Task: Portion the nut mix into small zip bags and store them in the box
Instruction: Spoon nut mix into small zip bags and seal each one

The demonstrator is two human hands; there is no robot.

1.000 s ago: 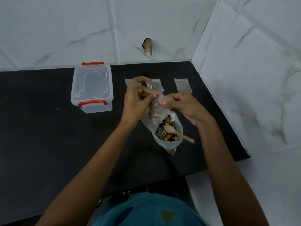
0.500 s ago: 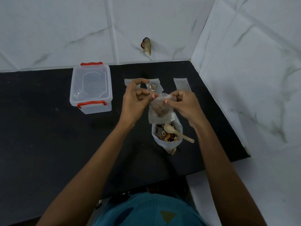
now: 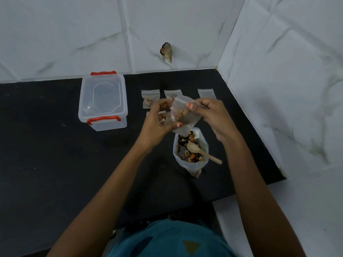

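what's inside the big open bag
The big bag holds nut mix, with a wooden spoon lying on it, handle out over the rim. The held small zip bag covers its far end.

The black countertop point(image 3: 55, 164) carries a lidded clear box point(image 3: 103, 102) with red handles, a nut-filled zip bag point(image 3: 150, 100), a partly hidden zip bag point(image 3: 171, 92), an empty zip bag point(image 3: 206, 93) and an open nut mix bag point(image 3: 192, 165).
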